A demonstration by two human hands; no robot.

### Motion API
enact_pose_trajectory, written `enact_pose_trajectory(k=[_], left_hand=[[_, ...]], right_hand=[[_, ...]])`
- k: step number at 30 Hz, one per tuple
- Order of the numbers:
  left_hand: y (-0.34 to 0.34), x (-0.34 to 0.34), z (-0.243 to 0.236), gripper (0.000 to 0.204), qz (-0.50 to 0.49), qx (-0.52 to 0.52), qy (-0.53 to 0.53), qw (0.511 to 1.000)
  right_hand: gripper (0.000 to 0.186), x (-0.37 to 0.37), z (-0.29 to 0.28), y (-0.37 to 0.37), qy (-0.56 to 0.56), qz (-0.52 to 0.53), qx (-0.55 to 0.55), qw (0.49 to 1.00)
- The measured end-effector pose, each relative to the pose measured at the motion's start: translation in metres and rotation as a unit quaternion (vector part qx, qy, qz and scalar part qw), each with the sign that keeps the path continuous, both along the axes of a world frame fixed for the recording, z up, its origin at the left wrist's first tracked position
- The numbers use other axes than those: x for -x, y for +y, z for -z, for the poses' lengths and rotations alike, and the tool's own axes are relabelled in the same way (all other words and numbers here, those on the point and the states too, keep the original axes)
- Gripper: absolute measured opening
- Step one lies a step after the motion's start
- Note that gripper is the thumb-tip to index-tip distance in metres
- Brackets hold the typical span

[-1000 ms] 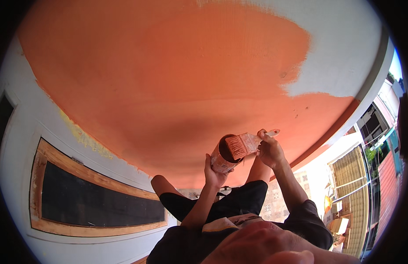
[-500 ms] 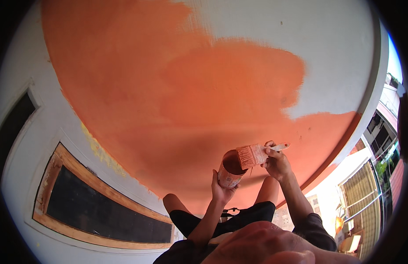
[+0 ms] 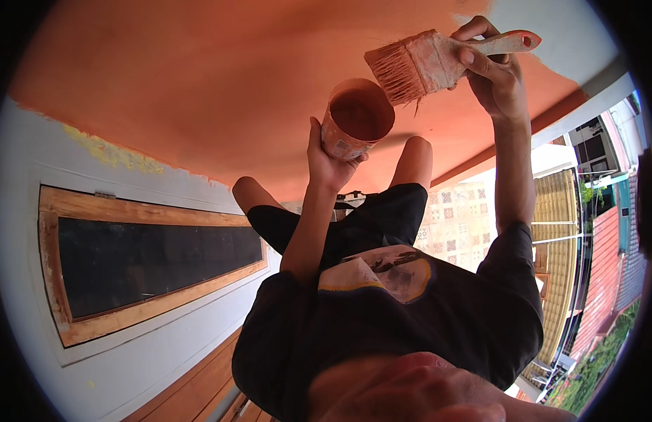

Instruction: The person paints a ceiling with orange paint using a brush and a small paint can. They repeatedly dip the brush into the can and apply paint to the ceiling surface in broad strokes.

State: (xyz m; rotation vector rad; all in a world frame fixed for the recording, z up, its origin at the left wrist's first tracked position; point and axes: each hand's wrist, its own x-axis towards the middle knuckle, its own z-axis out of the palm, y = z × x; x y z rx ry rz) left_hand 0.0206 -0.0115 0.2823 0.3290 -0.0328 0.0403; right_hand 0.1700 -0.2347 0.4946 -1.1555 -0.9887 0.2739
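Observation:
My left hand is wrapped round a paint can, which is tilted so that the orange paint inside shows. Its outer side is smeared with paint. In my right hand is a wide paintbrush, gripped where the handle meets the head. The bristles, coated in orange, point left and stand just above the can's rim on its right side. Behind both hands stretches the wall, largely covered in orange paint.
A wood-framed dark window is set in the white wall on the left, with a yellow patch above it. My bent knees are below the can. Patterned tiles lie at the right, with a rolled-slat blind and roofs beyond.
The view has tipped downward, showing more of my body and less of the wall. My right hand has raised the brush up and away from the can's mouth.

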Motion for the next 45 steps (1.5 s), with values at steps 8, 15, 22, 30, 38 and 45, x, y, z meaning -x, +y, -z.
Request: enact_pose_trajectory(k=[8,15,22,30,38,45], left_hand=[[-0.003,-0.002,0.001,0.062,0.017,-0.005,0.007,1.0],[-0.001,0.0,0.003,0.057,0.01,0.026,0.003,1.0],[0.009,-0.004,-0.004,0.055,-0.05,-0.027,-0.012,0.998],[0.002,0.001,-0.021,0.062,-0.111,-0.015,0.015,0.994],[0.006,0.008,-0.026,0.062,-0.112,0.02,-0.02,0.993],[0.018,0.01,-0.032,0.064,-0.106,0.032,-0.015,0.994]], right_hand=[[0.017,0.042,-0.012,0.029,-0.256,0.001,0.184,0.949],[0.029,0.052,0.007,0.048,-0.558,0.076,0.19,0.804],[0.036,0.054,0.025,0.053,-0.611,0.124,0.129,0.771],[0.02,0.046,0.032,0.06,-0.454,0.162,0.054,0.874],[0.02,0.033,0.036,0.058,0.038,0.055,-0.018,0.998],[0.015,0.02,0.037,0.065,0.243,-0.017,-0.12,0.962]])
